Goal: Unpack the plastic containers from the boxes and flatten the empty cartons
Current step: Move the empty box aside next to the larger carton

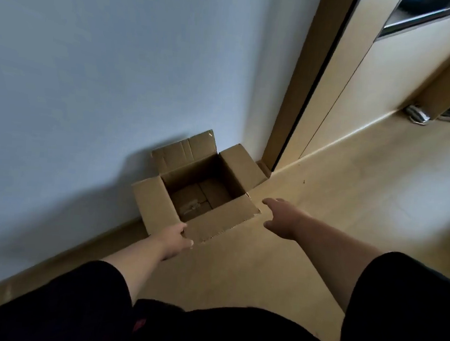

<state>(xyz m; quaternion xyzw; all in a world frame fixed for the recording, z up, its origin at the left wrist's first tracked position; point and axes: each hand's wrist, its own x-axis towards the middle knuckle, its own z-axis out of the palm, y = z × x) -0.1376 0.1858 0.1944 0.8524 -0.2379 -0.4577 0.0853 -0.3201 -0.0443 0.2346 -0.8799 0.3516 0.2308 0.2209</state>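
Brown corrugated cardboard carton [201, 187], square, four flaps open, on pale wood-grain floor [351, 196] against white wall [119, 67]; left hand [177, 238] pinches near flap, right hand [282, 218] alongside, fingers spread, holding nothing.

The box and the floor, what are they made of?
The box looks like brown corrugated cardboard, matte, with creased flaps and a ragged torn edge on the near flap. The floor seems to be pale wood or wood-look laminate, smooth with a soft sheen from the light; which of the two can't be told.
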